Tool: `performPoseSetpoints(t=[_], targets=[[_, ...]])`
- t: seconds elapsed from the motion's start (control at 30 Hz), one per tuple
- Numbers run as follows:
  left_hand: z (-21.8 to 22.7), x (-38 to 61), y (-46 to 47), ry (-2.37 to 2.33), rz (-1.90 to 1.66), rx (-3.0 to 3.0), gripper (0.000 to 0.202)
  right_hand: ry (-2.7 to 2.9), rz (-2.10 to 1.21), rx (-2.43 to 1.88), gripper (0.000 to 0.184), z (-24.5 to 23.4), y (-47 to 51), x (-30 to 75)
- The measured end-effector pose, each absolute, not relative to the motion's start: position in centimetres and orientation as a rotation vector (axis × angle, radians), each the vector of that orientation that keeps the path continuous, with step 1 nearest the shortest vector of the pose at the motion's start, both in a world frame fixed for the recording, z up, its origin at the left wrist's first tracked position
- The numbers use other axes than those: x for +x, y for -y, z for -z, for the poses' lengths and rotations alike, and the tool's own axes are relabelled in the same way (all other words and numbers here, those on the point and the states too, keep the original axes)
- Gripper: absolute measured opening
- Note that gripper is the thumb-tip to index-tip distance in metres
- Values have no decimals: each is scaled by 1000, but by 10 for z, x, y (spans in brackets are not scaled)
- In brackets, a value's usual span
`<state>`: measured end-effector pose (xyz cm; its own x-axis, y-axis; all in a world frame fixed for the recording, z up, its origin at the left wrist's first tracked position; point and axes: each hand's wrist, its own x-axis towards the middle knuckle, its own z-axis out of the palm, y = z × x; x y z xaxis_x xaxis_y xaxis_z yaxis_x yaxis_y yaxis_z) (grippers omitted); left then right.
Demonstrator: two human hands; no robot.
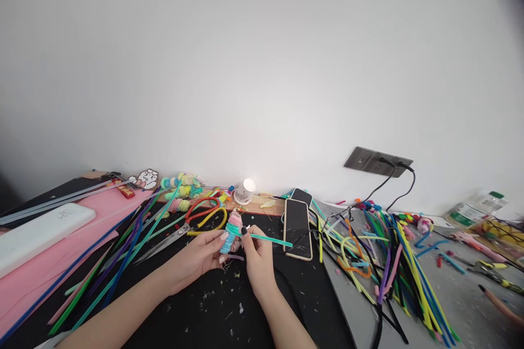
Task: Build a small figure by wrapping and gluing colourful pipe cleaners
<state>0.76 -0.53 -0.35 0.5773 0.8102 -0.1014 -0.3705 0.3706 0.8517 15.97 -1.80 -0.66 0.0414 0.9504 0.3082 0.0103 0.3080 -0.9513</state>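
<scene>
My left hand [196, 259] is closed on a small coil of pipe cleaner [226, 244], blue at the bottom, teal in the middle and pink on top. My right hand [258, 259] pinches a teal pipe cleaner [275, 240] close against the coil, and its loose end sticks out to the right. Both hands are above the black mat [213, 311], which is strewn with small scraps. Red-handled scissors [180, 233] lie just beyond my left hand. Right of my right hand is a phone [297, 229] in a pale case.
Several coiled pieces [179, 205] and a paper cup [245, 191] stand along the wall. Pipe cleaners lie in bundles [426, 278] at right and over pink sheets [110, 218] at left. Cables run from a wall socket [379, 161]. Another person's hand [497, 302] shows at far right near pliers [493, 272].
</scene>
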Motion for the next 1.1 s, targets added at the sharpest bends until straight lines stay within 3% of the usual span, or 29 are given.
performPoseSetpoints(t=[0.73,1.1], targets=[[3,9,7,-475,-777,859,24,1341,-945,-1041,27,6,16,161],[-4,10,10,-659,-771,939,39,1390,-902,-1074,27,11,15,161]])
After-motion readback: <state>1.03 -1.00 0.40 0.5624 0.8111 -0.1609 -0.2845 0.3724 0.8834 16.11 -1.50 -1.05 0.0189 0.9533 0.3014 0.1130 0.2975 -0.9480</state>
